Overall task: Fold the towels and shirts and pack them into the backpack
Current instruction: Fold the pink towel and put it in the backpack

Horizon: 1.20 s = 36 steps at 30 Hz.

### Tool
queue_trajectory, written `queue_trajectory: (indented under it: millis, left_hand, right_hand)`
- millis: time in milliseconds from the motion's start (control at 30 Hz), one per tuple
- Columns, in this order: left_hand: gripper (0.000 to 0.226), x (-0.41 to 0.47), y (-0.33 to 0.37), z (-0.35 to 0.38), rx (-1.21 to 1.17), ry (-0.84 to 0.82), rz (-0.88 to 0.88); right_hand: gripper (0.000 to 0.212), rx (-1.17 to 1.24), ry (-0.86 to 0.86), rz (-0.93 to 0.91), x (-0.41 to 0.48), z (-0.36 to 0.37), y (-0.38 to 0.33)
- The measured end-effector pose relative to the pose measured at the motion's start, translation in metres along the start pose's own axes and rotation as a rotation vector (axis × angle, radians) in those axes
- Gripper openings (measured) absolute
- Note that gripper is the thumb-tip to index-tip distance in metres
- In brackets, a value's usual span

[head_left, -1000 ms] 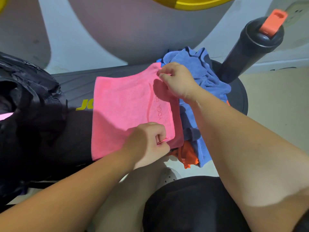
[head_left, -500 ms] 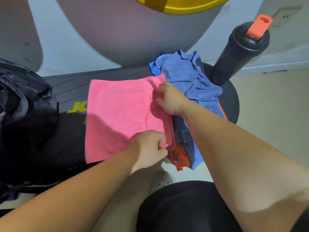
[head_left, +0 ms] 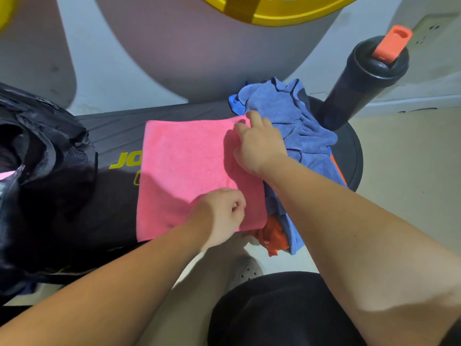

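Note:
A pink towel (head_left: 184, 171) lies folded flat on the black bench (head_left: 117, 131). My left hand (head_left: 219, 216) sits on the towel's near right part, fingers curled and pinching the fabric. Resting on the towel's far right corner is my right hand (head_left: 259, 146), its fingers loosely spread. A crumpled blue cloth (head_left: 289, 116) is piled right of the towel, with an orange garment (head_left: 273, 237) sticking out beneath it. The black backpack (head_left: 42, 176) stands open at the left end of the bench, something pink showing inside.
A tall black bottle with an orange cap (head_left: 361, 81) stands on the round black end of the bench at the right. A grey wall and a yellow object (head_left: 274, 8) are behind. My knee and a light shoe (head_left: 245, 270) are below the bench edge.
The raised right flap of the pink towel has been laid down flat. My right hand let go of its corner and now rests on it. My left hand stays at the near edge.

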<state>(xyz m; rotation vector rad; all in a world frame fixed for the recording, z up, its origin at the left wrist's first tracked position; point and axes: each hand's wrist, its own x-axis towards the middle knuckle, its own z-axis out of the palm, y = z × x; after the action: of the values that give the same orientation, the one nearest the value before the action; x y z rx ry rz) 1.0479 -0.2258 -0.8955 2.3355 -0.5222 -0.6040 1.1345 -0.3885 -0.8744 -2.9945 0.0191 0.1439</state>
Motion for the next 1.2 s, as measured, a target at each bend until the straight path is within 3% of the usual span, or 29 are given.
queue_trajectory:
  millis: [67,167,233,300,400,633,833,933,1033,1200]
  left_hand:
    - [0.025,0.008,-0.016,-0.011,0.078,0.244,0.06]
    - [0.044,0.022,-0.053,-0.034,0.28,0.483,0.073]
    - [0.058,0.029,-0.073,-0.045,0.418,0.427,-0.035]
    - [0.071,0.034,-0.089,-0.05,0.522,0.27,-0.15]
    - [0.084,0.042,-0.106,-0.052,0.638,0.124,-0.188]
    - [0.111,0.078,-0.131,-0.076,0.667,0.173,-0.172]
    - [0.111,0.093,-0.137,-0.096,0.661,0.148,-0.191]
    - [0.107,0.094,-0.134,-0.101,0.661,0.101,-0.21]
    - [0.087,0.1,-0.132,-0.115,0.67,0.135,-0.179]
    - [0.056,0.117,-0.133,-0.146,0.672,0.262,-0.058]
  right_hand:
    - [0.049,-0.066,0.035,-0.083,-0.002,0.003,-0.011]
    - [0.07,-0.059,-0.106,-0.183,-0.008,0.019,-0.028]
    - [0.078,-0.082,-0.176,-0.199,-0.012,0.034,-0.034]
    - [0.085,-0.103,-0.227,-0.163,-0.013,0.048,-0.035]
    - [0.09,-0.118,-0.255,-0.095,-0.011,0.06,-0.03]
    - [0.09,-0.145,-0.14,-0.005,0.018,0.062,-0.021]
    - [0.089,-0.141,-0.116,0.026,0.034,0.063,-0.021]
    - [0.075,-0.125,-0.088,0.016,0.043,0.059,-0.018]
    - [0.052,-0.127,0.015,0.026,0.051,0.05,-0.012]
    - [0.05,-0.185,0.047,0.076,0.054,0.04,-0.003]
